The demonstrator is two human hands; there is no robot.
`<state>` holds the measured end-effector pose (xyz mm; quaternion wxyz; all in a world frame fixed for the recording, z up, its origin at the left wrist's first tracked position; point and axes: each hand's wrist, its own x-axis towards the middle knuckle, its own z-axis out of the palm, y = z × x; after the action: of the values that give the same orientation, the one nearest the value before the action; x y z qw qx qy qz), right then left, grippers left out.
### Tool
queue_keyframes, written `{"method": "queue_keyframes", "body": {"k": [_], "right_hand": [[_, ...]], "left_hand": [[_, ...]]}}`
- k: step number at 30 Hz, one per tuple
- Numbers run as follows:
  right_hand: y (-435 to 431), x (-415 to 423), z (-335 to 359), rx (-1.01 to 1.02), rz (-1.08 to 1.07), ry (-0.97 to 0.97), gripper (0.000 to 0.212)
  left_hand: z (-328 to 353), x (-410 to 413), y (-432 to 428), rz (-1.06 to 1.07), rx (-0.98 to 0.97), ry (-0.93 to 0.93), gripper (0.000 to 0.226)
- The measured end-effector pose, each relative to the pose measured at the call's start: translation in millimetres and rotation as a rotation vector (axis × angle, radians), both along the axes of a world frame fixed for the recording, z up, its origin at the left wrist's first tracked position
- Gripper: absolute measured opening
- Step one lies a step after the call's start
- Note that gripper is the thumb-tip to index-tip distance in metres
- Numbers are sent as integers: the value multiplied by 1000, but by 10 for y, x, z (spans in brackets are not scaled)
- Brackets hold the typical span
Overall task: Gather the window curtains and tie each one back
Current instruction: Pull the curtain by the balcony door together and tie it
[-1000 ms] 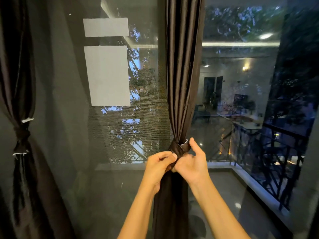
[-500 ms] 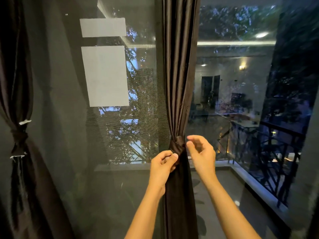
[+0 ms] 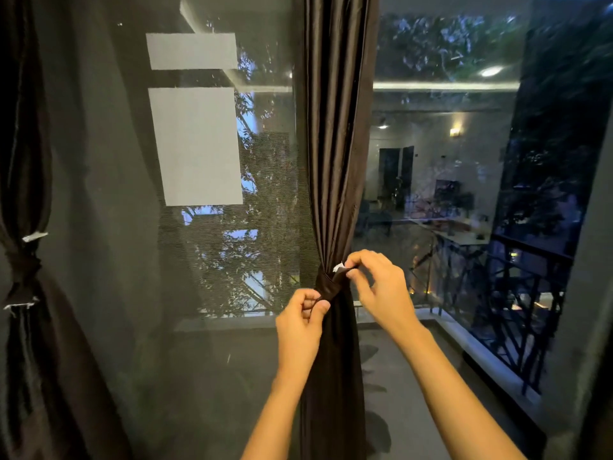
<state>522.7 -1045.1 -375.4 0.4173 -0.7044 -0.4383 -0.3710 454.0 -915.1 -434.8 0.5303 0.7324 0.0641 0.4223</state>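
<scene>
Dark fabric curtain (image 3: pixel 335 161) hangs gathered, a tie band (image 3: pixel 326 288) wrapped round it. The left hand (image 3: pixel 300 322) pinches the band at the curtain's left edge; the right hand (image 3: pixel 381 287) pinches the free end (image 3: pixel 341 273), apparently white-tipped, at its right edge. Releasing either pinch early lets the band unwind.

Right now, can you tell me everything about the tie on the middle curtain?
The tie is a dark brown cloth band, matching the curtain, wrapped round its gathered folds. One end sticks out to the right with a white tab; the right hand pinches that end. The left hand pinches the band's left side.
</scene>
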Motion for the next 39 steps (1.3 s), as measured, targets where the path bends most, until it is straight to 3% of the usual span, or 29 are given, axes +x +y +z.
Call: {"method": "queue_keyframes", "body": {"k": [4, 9, 14, 22, 29, 39], "right_hand": [[31, 13, 160, 78, 40, 79, 17], [40, 47, 157, 15, 43, 154, 18], [45, 54, 102, -45, 49, 185, 18], [75, 13, 221, -20, -56, 20, 16], [104, 58, 193, -1, -104, 58, 15], [-27, 85, 196, 96, -33, 215, 15]], "left_hand": [[107, -97, -70, 61, 157, -68, 30], [6, -67, -146, 153, 267, -44, 17], [-77, -43, -172, 127, 227, 19, 23], [-102, 30, -183, 93, 219, 79, 26], [-308, 51, -209, 3, 60, 69, 28], [-158, 118, -112, -86, 27, 137, 20]]}}
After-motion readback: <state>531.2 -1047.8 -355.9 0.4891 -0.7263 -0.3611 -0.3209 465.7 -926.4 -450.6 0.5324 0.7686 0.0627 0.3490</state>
